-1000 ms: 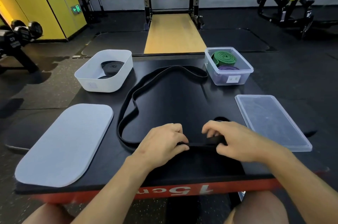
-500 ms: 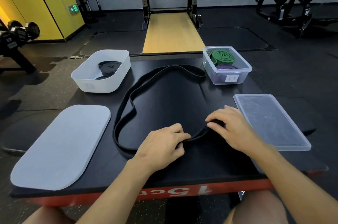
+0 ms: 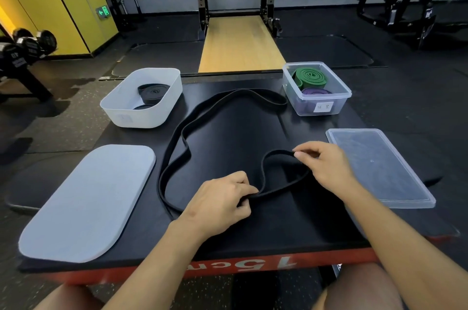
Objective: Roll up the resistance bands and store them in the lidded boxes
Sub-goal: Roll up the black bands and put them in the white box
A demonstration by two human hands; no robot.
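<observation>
Surface: black padded platform top (image 3: 228, 228), red front edge with "15cm" printed on it, seen upside down.
Black resistance band (image 3: 249, 91): unrolled, lying as one long loose loop on the platform; far bend near 12 o'clock just beside the clear box, left run curving down past 9 o'clock, near end gathered between both hands at about 5 o'clock.
Left hand (image 3: 220, 198): near 6 o'clock, knuckles up, fingers curled, grasping the band where two strands come together at the fingertips.
Right hand (image 3: 326, 165): near 4 o'clock, thumb and forefinger pinching the top of a small raised loop of the same band; other fingers loosely bent.
White box (image 3: 119, 109): at 10 o'clock, lid off; rolled black bands (image 3: 152, 93) inside, at least two, exact count unclear.
White lid (image 3: 86, 203): flat at 8 o'clock, apart from the band.
Clear box (image 3: 336, 104): at 2 o'clock, lid off, small paper label (image 3: 323, 107) on the near wall, writing too small to read.
Green band (image 3: 310, 77): rolled, in the far half of the clear box.
Purple band (image 3: 315, 93): rolled, in the near half, touching the green one.
Clear lid (image 3: 379, 167): flat at 3 o'clock, just beside the right hand.
</observation>
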